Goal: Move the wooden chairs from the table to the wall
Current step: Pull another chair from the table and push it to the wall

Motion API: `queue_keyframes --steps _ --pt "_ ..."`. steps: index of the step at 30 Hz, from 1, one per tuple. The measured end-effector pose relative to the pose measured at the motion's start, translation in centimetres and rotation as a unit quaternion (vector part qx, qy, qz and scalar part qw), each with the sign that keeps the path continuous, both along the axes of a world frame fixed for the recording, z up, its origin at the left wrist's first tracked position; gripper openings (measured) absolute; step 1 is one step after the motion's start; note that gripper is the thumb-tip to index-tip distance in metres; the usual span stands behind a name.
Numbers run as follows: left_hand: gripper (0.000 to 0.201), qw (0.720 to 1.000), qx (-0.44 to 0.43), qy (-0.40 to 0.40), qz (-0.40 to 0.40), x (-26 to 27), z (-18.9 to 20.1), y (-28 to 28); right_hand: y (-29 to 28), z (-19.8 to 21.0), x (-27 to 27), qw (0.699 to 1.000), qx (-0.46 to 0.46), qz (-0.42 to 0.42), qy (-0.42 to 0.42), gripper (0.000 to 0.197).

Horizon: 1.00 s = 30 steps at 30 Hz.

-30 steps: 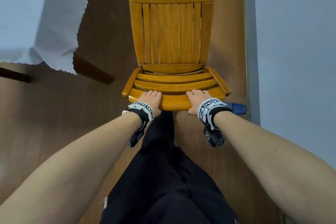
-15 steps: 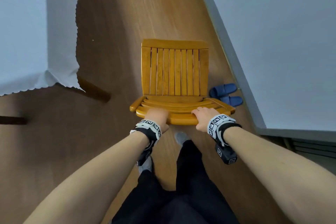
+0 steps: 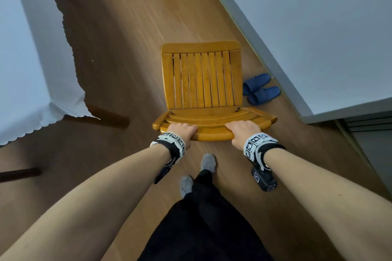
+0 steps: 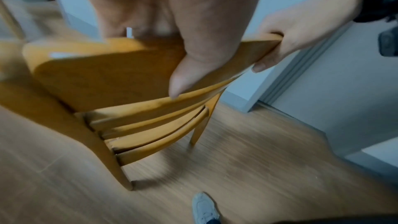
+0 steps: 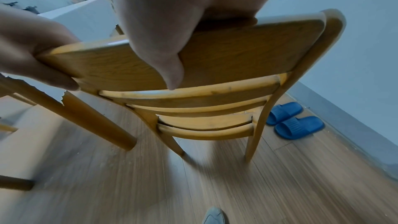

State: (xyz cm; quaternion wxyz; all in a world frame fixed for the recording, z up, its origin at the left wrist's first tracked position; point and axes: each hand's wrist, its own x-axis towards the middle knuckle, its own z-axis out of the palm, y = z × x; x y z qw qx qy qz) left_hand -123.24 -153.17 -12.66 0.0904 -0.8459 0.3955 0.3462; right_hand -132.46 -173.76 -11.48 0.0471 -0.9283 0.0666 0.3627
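Note:
A yellow-brown wooden chair (image 3: 201,78) with a slatted seat stands between the table and the wall (image 3: 318,27), seen from above. My left hand (image 3: 182,130) grips the left part of its top back rail (image 3: 212,134), fingers over the front and thumb behind. My right hand (image 3: 241,129) grips the right part the same way. The left wrist view shows my left hand (image 4: 193,54) wrapped on the rail (image 4: 103,74). In the right wrist view my right hand (image 5: 159,48) clasps the rail (image 5: 237,54). The chair legs are blurred just at the floor.
A table with a white cloth (image 3: 25,70) and a dark wooden leg (image 3: 106,115) stands at left. A pair of blue slippers (image 3: 261,89) lies by the grey baseboard (image 3: 254,27), right of the chair. A dark gap (image 3: 369,125) opens past the wall's corner. My grey-socked feet (image 3: 209,162) are behind the chair.
The chair has moved away from the table and toward the wall, with the slippers now fully visible beside it. Both hands keep the same grip on the back rail.

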Motion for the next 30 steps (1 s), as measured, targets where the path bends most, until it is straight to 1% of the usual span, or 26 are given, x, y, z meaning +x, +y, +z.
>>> queue_keyframes --steps 2,4,6,7,9,11,12,15,17,19,23,25,30 --pt "0.033 0.999 0.027 -0.001 -0.019 0.7 0.9 -0.6 -0.2 0.6 0.7 1.000 0.015 -0.001 0.004 0.043" --pt "0.029 0.999 0.028 0.000 -0.019 2.0 2.1 -1.5 -1.0 1.3 2.0 1.000 0.020 0.002 0.009 0.047" --pt "0.033 0.999 0.032 0.008 -0.011 4.2 3.8 -2.4 -2.0 2.5 4.0 1.000 0.022 0.002 -0.005 0.054" --pt "0.036 0.999 0.034 0.009 -0.004 5.6 4.9 -2.9 -2.6 3.4 5.3 1.000 0.023 -0.002 -0.015 0.055" --pt "0.034 0.999 0.031 0.005 0.014 8.9 7.2 -4.3 -4.0 5.6 8.4 0.999 0.027 -0.014 -0.027 0.047" --pt "0.027 0.999 0.021 -0.004 0.023 12.5 9.4 -5.9 -5.6 8.0 12.0 0.998 0.022 -0.021 -0.047 0.023" --pt "0.027 1.000 0.015 -0.012 0.025 14.2 10.4 -6.5 -6.3 8.9 13.7 0.998 0.018 -0.027 -0.058 0.018" --pt "0.038 0.999 -0.008 -0.037 0.020 18.7 12.2 -8.1 -8.0 10.6 18.2 0.996 -0.009 -0.030 -0.081 0.013" --pt "0.039 0.999 -0.018 -0.047 0.000 21.3 12.4 -8.7 -8.6 10.9 20.6 0.996 -0.020 -0.034 -0.080 0.010" --pt "0.033 0.998 -0.015 -0.044 -0.034 23.3 11.8 -9.0 -8.6 10.3 22.2 0.996 -0.028 -0.043 -0.069 0.010" --pt "0.019 0.994 -0.011 -0.033 -0.101 28.5 9.3 -9.5 -7.8 7.5 25.0 0.993 -0.042 -0.093 -0.054 0.022" --pt "0.019 0.990 -0.009 -0.031 -0.141 31.8 8.7 -9.8 -7.2 6.7 27.0 0.991 -0.040 -0.120 -0.052 0.024" --pt "0.027 0.974 -0.011 -0.033 -0.223 41.1 8.8 -11.2 -5.6 6.8 33.2 0.979 -0.040 -0.195 -0.040 0.029"
